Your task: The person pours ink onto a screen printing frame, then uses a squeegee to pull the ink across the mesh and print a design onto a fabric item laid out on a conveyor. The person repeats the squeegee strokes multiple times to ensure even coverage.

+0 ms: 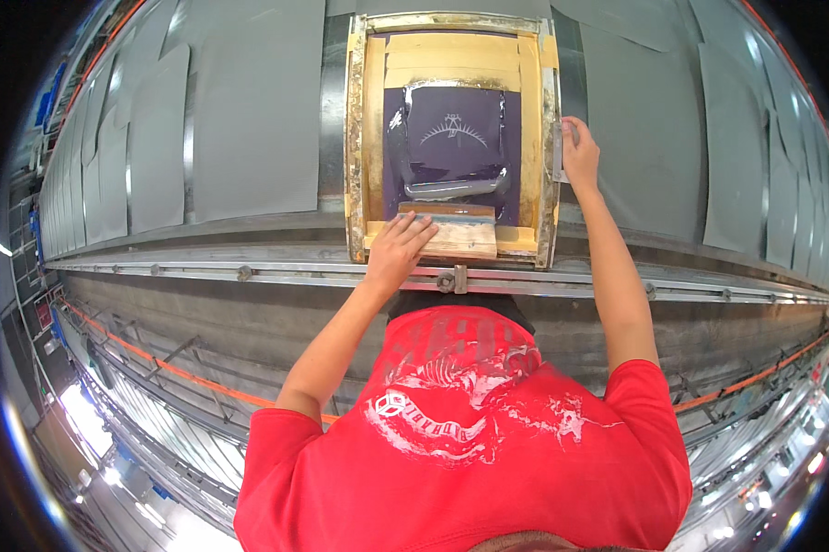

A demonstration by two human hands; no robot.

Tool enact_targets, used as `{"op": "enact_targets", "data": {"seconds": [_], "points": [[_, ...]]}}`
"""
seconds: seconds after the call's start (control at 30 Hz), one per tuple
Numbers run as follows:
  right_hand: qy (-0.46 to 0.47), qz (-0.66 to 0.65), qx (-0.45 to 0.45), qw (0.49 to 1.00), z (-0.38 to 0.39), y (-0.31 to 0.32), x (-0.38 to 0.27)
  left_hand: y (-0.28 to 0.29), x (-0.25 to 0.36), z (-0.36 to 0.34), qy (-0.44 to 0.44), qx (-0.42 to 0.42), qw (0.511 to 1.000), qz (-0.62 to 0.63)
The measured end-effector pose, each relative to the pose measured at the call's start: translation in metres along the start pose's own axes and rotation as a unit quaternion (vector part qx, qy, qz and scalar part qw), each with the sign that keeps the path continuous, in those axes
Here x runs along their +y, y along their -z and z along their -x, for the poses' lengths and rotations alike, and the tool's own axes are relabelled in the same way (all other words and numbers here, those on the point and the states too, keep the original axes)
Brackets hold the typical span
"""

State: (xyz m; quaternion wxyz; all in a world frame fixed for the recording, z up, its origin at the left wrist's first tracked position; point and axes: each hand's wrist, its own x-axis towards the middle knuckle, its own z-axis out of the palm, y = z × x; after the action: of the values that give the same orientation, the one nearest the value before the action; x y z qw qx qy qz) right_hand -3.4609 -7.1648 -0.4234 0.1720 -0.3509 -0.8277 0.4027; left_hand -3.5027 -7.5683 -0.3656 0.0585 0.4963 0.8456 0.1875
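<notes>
A screen-printing frame [360, 138] lies on the long table ahead of me, its mesh dark purple with a pale emblem in the middle. Dark, glossy ink [451, 189] forms a thick band across the near part of the mesh and runs up both sides. At the frame's near end lies a squeegee [462, 238] with a wooden handle. My left hand [402, 247] is over its left end, fingers laid across the wood; the thumb is hidden. On the frame's right side, my right hand [580, 158] grips the outer edge by a small metal piece, fingers bent.
Grey sheets [253, 120] line the table on both sides of the frame. A metal rail [322, 274] with bolts and a stop block [452, 280] runs along the near edge. Orange-edged bars [194, 375] and more long rows of tables stand behind me.
</notes>
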Motion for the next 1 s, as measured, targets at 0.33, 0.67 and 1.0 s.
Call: {"op": "enact_targets", "data": {"seconds": [0.33,0.67,1.0], "points": [[0.331,0.231,-0.103,0.909,-0.016,0.032,-0.122,0.053,-0.067,-0.183,0.117,-0.034,0.99,0.068],[0.223,0.107,-0.246,0.937,0.034,-0.029,-0.088,0.018,-0.062,-0.16,0.094,0.0,0.995,0.046],[0.294,0.081,-0.163,0.938,0.007,-0.033,-0.095,0.044,-0.079,-0.186,0.089,-0.021,0.993,0.068]]}}
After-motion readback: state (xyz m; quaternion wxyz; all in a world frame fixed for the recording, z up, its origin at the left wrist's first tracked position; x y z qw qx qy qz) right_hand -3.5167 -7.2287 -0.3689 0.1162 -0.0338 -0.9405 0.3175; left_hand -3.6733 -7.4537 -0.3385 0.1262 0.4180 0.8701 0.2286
